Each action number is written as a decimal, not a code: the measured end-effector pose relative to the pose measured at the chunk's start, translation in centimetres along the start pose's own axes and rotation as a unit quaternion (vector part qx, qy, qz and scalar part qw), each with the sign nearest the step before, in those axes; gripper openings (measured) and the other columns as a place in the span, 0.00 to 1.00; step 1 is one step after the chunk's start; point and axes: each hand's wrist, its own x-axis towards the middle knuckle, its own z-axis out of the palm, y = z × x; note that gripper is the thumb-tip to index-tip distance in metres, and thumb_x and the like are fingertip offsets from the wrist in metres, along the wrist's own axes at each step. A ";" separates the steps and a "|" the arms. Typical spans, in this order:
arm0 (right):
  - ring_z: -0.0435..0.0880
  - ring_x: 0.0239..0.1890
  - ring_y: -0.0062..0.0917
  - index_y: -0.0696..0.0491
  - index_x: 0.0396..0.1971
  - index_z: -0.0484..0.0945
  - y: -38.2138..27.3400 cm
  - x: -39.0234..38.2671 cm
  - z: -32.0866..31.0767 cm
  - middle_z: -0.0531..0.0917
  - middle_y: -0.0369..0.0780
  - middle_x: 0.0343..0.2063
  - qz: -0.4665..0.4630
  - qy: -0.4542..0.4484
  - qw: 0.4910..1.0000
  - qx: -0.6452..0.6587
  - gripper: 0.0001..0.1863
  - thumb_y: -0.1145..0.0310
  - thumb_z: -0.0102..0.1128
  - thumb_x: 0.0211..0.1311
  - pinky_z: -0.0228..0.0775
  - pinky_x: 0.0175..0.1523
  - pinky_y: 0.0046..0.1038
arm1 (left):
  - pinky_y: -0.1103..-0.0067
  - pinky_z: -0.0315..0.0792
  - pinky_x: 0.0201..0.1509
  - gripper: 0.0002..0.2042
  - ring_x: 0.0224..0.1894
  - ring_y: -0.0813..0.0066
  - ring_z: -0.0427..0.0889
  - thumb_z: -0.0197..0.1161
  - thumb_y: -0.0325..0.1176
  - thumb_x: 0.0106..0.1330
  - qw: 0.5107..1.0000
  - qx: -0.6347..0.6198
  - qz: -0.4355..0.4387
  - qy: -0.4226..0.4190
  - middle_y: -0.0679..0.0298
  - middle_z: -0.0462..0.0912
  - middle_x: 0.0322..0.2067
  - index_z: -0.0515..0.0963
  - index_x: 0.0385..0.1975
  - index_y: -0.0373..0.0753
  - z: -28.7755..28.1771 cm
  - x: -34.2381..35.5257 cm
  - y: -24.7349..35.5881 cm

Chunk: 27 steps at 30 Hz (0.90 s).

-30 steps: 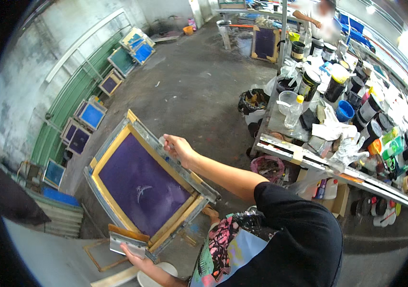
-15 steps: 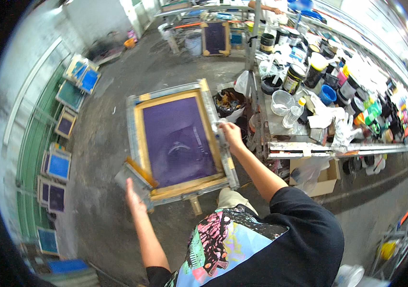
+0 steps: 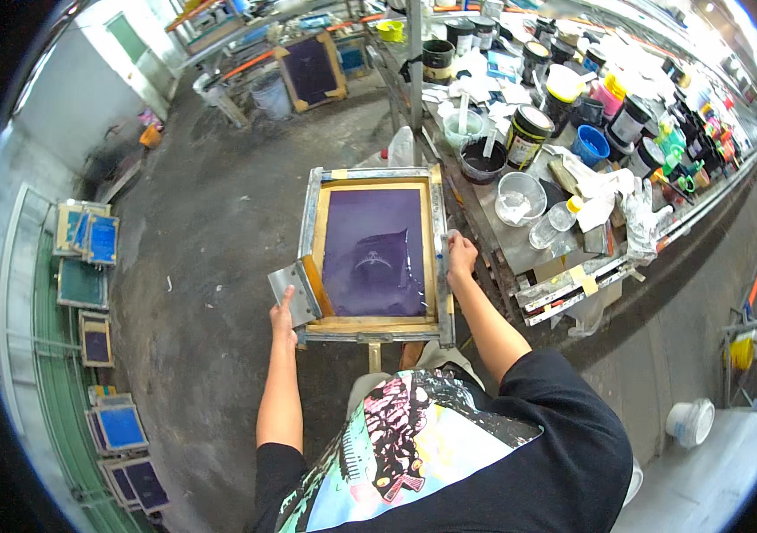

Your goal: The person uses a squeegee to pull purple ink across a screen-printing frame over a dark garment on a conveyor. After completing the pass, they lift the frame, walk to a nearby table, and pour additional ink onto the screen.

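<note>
"Where's the screen (image 3: 378, 240)?"
"Before the body (image 3: 423, 435), left of the table (image 3: 511, 245). The right hand (image 3: 461, 256) curls round its right side; the left hand (image 3: 283, 318) clasps the scraper (image 3: 293, 298) by its lower left edge."
"Best hold?"
"Probably level, blade (image 3: 316, 286) off the mesh (image 3: 369, 213)."

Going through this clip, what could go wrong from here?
1. The left hand holds a squeegee whose amber blade overlaps the left side of the screen-printing frame; a slip might drag it across the purple mesh.
2. The right hand, on the frame's right side, appears close to the worktable in this view; swinging that way could bump the table and jolt the yellow-capped bottle on it.
</note>
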 end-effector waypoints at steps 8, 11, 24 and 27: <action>0.77 0.31 0.24 0.54 0.25 0.84 2.0 -0.9 4.7 0.82 0.37 0.24 0.052 0.057 0.996 -0.049 0.25 0.48 0.61 0.71 0.68 0.42 0.35 | 0.70 0.78 0.53 0.32 0.47 0.68 0.87 0.76 0.54 0.61 0.993 0.108 -0.043 -0.033 0.59 0.86 0.48 0.81 0.55 0.32 0.0 11.6 1.2; 0.76 0.28 0.23 0.55 0.23 0.82 2.8 -0.2 5.0 0.80 0.35 0.22 -0.004 0.093 0.996 -0.018 0.25 0.48 0.61 0.72 0.68 0.40 0.34 | 0.69 0.78 0.55 0.32 0.50 0.67 0.86 0.76 0.53 0.62 0.988 0.098 -0.057 -0.107 0.57 0.85 0.51 0.80 0.56 0.32 2.5 16.5 2.7; 0.86 0.46 0.32 0.50 0.44 0.88 1.1 0.5 3.5 0.89 0.42 0.40 -0.071 0.077 0.977 -0.188 0.18 0.52 0.71 0.63 0.74 0.54 0.35 | 0.66 0.80 0.55 0.33 0.49 0.64 0.87 0.78 0.53 0.60 0.934 0.087 -0.154 -0.311 0.58 0.87 0.49 0.80 0.56 0.33 9.3 32.0 0.4; 0.85 0.46 0.21 0.56 0.48 0.85 -6.3 -5.5 3.6 0.89 0.39 0.42 -0.136 0.028 0.978 -0.152 0.16 0.62 0.69 0.67 0.75 0.55 0.28 | 0.64 0.79 0.56 0.33 0.49 0.63 0.87 0.78 0.53 0.60 0.927 0.063 -0.185 -0.319 0.58 0.87 0.50 0.79 0.56 0.34 8.7 33.0 0.4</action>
